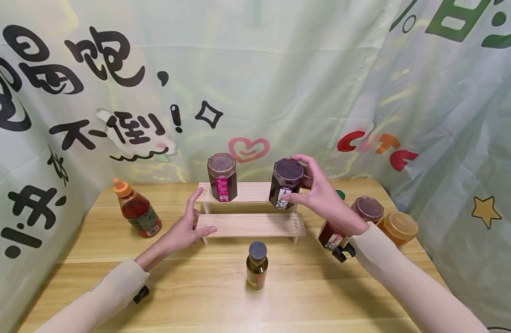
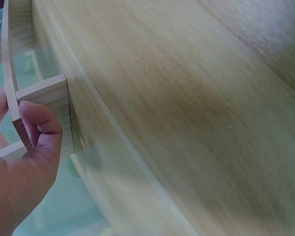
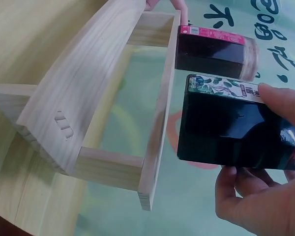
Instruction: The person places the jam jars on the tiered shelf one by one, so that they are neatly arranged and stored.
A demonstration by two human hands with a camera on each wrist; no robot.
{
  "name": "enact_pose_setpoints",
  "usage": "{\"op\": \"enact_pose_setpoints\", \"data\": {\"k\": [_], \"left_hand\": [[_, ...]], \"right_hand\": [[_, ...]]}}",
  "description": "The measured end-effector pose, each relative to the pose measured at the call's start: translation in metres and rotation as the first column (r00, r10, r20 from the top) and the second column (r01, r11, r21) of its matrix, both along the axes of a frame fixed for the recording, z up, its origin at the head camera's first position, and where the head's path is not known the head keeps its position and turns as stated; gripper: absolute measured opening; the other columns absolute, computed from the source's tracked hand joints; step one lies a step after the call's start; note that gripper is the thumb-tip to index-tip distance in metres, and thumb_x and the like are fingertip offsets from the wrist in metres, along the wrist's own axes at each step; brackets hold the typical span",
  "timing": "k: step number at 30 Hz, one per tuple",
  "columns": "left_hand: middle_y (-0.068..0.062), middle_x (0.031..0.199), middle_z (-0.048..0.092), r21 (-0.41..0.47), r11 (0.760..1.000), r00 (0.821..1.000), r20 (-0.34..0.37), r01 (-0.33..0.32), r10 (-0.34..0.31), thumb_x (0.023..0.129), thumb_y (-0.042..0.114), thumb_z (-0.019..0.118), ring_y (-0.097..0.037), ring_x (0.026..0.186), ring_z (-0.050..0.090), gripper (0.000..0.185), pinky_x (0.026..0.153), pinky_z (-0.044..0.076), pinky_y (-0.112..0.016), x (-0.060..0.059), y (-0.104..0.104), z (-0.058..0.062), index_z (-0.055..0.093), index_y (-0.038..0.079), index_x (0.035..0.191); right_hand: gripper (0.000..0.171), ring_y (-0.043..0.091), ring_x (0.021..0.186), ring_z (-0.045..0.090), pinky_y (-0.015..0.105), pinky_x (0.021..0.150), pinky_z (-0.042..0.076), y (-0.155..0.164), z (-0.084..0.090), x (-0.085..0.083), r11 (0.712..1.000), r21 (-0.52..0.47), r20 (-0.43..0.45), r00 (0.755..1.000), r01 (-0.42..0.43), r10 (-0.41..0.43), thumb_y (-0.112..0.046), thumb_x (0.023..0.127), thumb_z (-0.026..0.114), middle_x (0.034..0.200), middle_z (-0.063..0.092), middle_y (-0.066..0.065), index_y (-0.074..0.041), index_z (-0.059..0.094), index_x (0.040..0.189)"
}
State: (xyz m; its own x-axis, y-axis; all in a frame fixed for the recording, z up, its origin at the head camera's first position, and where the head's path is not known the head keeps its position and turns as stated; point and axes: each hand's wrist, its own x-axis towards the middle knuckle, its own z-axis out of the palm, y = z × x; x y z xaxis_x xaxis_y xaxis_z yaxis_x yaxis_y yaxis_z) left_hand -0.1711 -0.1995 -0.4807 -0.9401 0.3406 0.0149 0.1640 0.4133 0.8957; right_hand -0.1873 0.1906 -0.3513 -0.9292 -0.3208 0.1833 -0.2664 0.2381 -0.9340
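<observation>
My right hand (image 1: 315, 192) grips a dark hexagonal jar (image 3: 226, 125) with a purple-and-white label, thumb on the label side and fingers around the back. In the right wrist view the jar's base is apart from the upper board of a two-step wooden rack (image 1: 251, 225). At the rack's left end, my left hand (image 1: 189, 229) holds the board, thumb on the lower step and a finger reaching to the upper one; the left wrist view shows the thumb (image 2: 42, 120) bent at the board's end. Another hexagonal jar (image 1: 223, 178) with a pink label stands on the upper step's left part.
A sauce bottle with an orange cap (image 1: 138, 209) stands left of the rack. In front is a small dark-capped bottle (image 1: 257, 266). Right, partly behind my forearm, are a red-brown bottle (image 1: 331, 237), a dark-lidded jar (image 1: 368, 208) and an amber jar (image 1: 399, 229). A printed curtain (image 1: 255, 92) hangs behind.
</observation>
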Motion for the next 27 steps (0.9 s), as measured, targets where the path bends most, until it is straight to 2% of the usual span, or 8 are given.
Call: {"op": "enact_pose_setpoints", "data": {"k": [11,20,27], "left_hand": [[-0.012,0.089,0.050,-0.002,1.000,1.000,-0.019,0.001,-0.001,0.100,0.019,0.084,-0.017,0.056,0.053,0.115,0.049,0.050,-0.032,0.000,0.000,0.000,-0.002,0.042,0.173],[-0.011,0.090,0.051,-0.002,1.000,1.000,-0.014,0.009,-0.009,0.100,0.020,0.085,-0.016,0.057,0.054,0.117,0.050,0.051,-0.032,0.002,0.001,-0.003,-0.003,0.040,0.174],[-0.011,0.088,0.051,-0.019,1.000,0.999,-0.042,-0.003,0.002,0.099,0.018,0.085,-0.016,0.057,0.053,0.117,0.051,0.049,-0.030,0.001,0.000,0.001,-0.003,0.038,0.174]], "right_hand": [[0.096,0.035,0.128,0.067,0.038,0.092,0.062,-0.011,-0.002,-0.018,0.997,-0.063,0.043,0.998,-0.041,0.044,0.009,0.088,0.086,0.148,0.059,0.015,-0.016,0.034,0.165],[0.097,0.035,0.135,0.061,0.048,0.103,0.057,-0.016,-0.007,-0.029,0.998,-0.040,0.089,0.995,-0.039,0.043,0.008,0.091,0.085,0.153,0.055,0.013,-0.017,0.031,0.167],[0.098,0.039,0.137,0.060,0.057,0.107,0.053,-0.018,-0.009,-0.041,0.997,-0.033,0.074,0.995,-0.068,0.070,0.009,0.091,0.083,0.153,0.054,0.018,-0.013,0.028,0.168]]}}
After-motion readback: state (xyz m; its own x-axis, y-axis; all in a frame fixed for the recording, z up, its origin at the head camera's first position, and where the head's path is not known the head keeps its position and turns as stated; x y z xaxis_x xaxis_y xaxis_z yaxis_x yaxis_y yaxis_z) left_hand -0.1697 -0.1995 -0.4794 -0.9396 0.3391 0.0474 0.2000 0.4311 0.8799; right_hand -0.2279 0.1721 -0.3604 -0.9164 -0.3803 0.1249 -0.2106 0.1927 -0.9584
